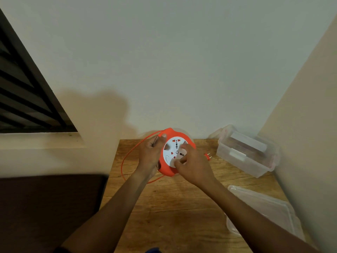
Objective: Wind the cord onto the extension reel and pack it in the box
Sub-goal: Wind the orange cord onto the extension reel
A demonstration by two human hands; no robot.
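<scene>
A wooden table (182, 207) fills the lower middle, pushed against a pale wall, and everything else is placed from it. On its far right corner stands a clear plastic box (246, 154), open at the top, and its clear lid (262, 210) lies flat along the table's right edge, nearer the person and apart from the box. Over the far middle of the table the orange extension reel (169, 172) is held with its white socket face (173, 152) tilted toward the camera. The left hand (149, 154) is wrapped around the reel's left rim, thumb on the orange edge at the top. The right hand (193, 167) lies on the white face with its fingers curled and pinching at the middle of it. An orange cord (127, 157) loops loose from the top of the reel out past the table's left edge and back under the left wrist. The orange plug (207, 156) shows just beyond the right hand, between it and the box.
</scene>
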